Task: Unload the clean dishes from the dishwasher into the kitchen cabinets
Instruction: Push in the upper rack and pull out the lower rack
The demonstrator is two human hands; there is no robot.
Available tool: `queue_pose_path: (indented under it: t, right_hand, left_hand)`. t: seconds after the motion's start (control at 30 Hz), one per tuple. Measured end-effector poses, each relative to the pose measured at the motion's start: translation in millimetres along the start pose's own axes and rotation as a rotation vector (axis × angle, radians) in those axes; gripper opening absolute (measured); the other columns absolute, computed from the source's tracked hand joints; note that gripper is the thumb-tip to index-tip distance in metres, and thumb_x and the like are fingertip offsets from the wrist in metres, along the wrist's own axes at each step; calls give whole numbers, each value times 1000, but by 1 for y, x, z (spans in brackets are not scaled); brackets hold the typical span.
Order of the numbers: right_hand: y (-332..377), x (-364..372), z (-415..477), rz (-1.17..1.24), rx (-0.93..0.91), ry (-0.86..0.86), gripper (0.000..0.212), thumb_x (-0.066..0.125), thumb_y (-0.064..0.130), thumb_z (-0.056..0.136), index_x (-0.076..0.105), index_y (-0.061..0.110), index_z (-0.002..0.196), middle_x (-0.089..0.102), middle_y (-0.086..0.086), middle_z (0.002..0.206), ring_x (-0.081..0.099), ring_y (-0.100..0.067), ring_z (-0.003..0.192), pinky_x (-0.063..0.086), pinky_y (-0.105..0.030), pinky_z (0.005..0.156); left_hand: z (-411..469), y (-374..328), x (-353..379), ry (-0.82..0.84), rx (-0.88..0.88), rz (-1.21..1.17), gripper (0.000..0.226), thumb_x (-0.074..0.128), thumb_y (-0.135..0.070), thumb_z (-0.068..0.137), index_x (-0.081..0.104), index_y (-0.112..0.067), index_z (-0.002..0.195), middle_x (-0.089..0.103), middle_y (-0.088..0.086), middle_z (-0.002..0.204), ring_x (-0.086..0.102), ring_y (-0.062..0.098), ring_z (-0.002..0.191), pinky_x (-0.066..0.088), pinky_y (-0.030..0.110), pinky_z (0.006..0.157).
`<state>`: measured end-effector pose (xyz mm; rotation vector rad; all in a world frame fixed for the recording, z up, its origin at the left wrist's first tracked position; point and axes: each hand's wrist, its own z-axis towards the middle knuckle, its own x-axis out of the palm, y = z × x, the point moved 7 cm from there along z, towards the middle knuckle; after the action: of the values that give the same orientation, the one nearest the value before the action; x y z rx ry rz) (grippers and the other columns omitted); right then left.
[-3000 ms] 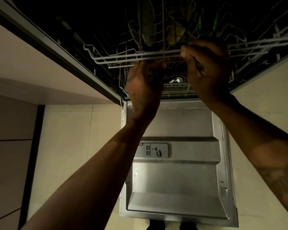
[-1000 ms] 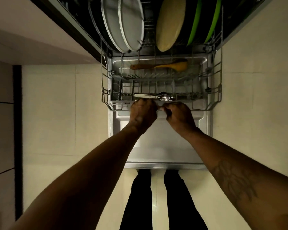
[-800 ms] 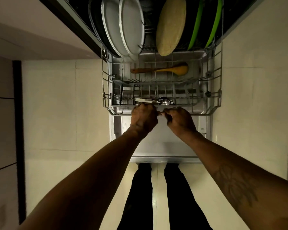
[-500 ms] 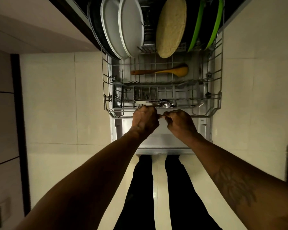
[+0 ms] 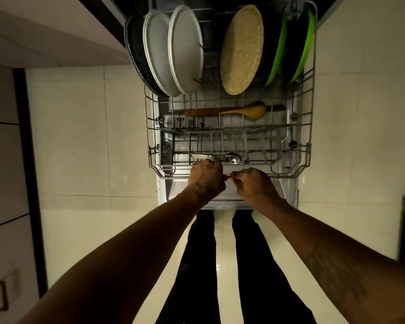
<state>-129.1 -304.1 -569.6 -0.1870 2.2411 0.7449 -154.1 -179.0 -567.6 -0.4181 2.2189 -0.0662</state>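
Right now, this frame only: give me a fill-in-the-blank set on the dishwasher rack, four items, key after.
1. The left hand and right hand both hold the rack's ____ rail.
2. Left of the tan plate stand ____ white plates.
3. The two rightmost plates have ____ rims.
4. The long spoon lying mid-rack is made of ____.

Missing words: front; two; green; wood.

Upright plates crowd the rack at its far end; the middle, around the wooden spoon, lies open above.
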Motion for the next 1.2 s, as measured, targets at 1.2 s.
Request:
queue_pose_path:
  t: [1.2]
  right_hand:
    - [-39,-46,158,226,158,-330,19,65,18,93,72,11,109,73,-11,103,66,-27,101,52,-32,86]
  left_hand:
    - [173,27,-42,-154,-79,-43,29,60,-20,97,62,-16,126,58,18,124,60,39,111,51,44,84]
